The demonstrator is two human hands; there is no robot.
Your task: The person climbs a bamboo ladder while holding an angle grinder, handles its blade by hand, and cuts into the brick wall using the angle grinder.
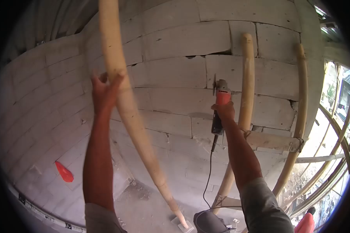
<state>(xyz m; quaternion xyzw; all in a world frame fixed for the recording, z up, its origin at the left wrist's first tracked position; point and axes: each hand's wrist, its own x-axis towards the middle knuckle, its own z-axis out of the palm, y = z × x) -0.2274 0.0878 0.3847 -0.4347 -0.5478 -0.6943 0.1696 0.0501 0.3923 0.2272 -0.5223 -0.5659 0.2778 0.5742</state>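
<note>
My left hand (107, 91) is closed round the upper part of a long, slanting bamboo pole (134, 120), whose lower end stands on a small block on the floor. In my right hand (224, 110) is a red and black angle grinder (223, 97), gripped by its body and held up in front of the block wall. The grinder's disc points upward at its left side, apart from the pole. A black cord hangs from the tool's lower end.
Two upright bamboo poles (247, 77) (301, 85) stand at the right, joined by a crosspiece (274, 141). A block wall (175, 73) fills the background. A red object (64, 172) shows at lower left, a dark container (210, 222) at the bottom.
</note>
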